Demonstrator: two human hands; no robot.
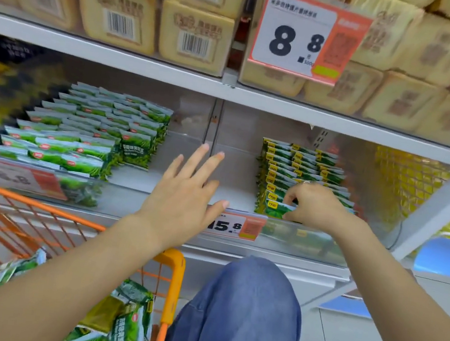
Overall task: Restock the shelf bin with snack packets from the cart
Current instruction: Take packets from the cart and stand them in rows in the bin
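Two clear shelf bins sit side by side on the middle shelf. The right bin [308, 244] holds rows of green snack packets with yellow labels [300, 163]. My right hand [315, 204] pinches the front packet [277, 209] of that stack, fingers curled over its top edge. My left hand [186, 191] hovers with straight spread fingers over the bare floor between the two stacks, holding nothing. The left bin [115, 198] holds rows of green and white packets [90, 134]. The orange cart [172, 272] at the lower left carries more green packets [123, 326].
An upper shelf [229, 90] of beige wrapped packs overhangs the bins, with a hanging price card [303, 34]. A price tag [236, 227] is clipped on the right bin's front. My blue-clad knee [238, 311] is beside the cart. Yellow goods lie far right and left.
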